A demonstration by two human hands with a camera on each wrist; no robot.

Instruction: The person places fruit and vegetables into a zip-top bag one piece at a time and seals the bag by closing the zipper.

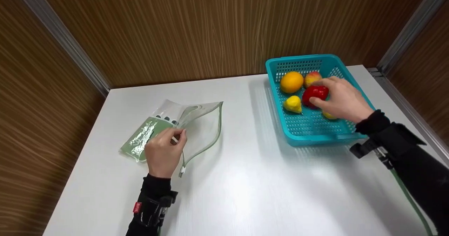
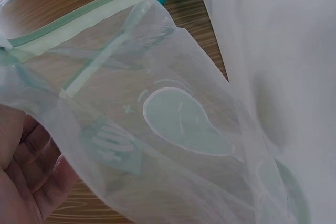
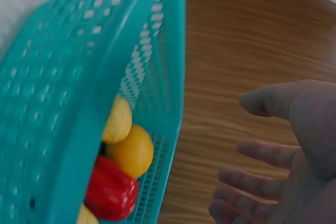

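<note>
My left hand (image 1: 163, 153) pinches the edge of a clear zip bag (image 2: 178, 119) with green print. The bag's mouth gapes to the right, edged by a green zip strip (image 2: 79, 17) with a white slider (image 1: 182, 170). Over the teal basket (image 1: 305, 140), my right hand (image 1: 338, 99) reaches in with thumb and fingers spread. In the head view they overlap a glossy red bell pepper (image 1: 313, 97); in the right wrist view the fingers (image 3: 252, 184) are apart, holding nothing. Beside the pepper lie an orange fruit (image 1: 292, 82), a peach-like fruit (image 1: 312, 78) and a small yellow fruit (image 1: 293, 104).
Another yellow fruit (image 1: 329, 115) is partly hidden below my right hand. The basket stands at the right back of the white table (image 1: 224, 194). Wood-grain panels (image 1: 196, 29) rise behind the table and at both sides.
</note>
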